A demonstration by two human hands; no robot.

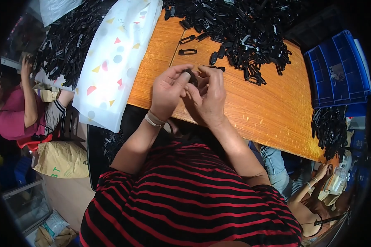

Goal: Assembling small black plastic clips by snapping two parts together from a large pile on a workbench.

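Heap of slim black plastic pieces sits at the far left on my feed, beside a glossy white plastic sheet printed with coloured shapes. The sheet overhangs the near edge of the wooden orange-brown bench; a forearm catching it could, I judge, drag it off.

Next comes the left hand, thumb and fingers clamped on a small dark piece held above the bench's near edge. If that pinch slips, I'd expect the piece to drop toward the lap, since little bench lies beneath it.

Just far of the hands, two black oblong open frames lie loose; a careless reach could knock them.

The right hand curls in against the left; I cannot tell whether it grips or merely steadies, so uneven pressure might twist the piece out.

Farther right, a big tangled black pile spreads across the far side; pulling from low down could make it slide.
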